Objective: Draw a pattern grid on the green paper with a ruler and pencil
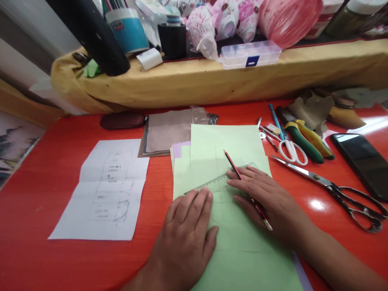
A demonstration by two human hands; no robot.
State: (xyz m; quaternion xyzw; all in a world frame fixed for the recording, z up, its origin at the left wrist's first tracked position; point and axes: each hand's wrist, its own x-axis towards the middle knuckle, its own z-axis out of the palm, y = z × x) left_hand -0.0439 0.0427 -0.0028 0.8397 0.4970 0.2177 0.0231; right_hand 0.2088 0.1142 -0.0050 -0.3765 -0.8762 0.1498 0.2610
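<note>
My left hand [188, 230] lies flat, its fingertips on the left end of a clear plastic ruler [212, 184]. The ruler rests slantwise on a light green paper sheet [236, 266] that bears faint pencil lines. Over the ruler's right end is my right hand [263, 198], with a red-and-black pencil [232, 161] held between its fingers. The pencil's tip points up and left, away from the paper's lower edge. Left of the green sheet, a folded white paper [75, 206] shows a hand-drawn sketch with notes.
Large scissors [315, 176], white-handled scissors [292, 151], green-yellow pliers [309, 141] and a black phone [362, 161] lie at right. Behind are brown sheets [166, 131] and a dark case [123, 120]. A cloth-covered ledge [182, 87] holds a clear box [250, 54] and jars.
</note>
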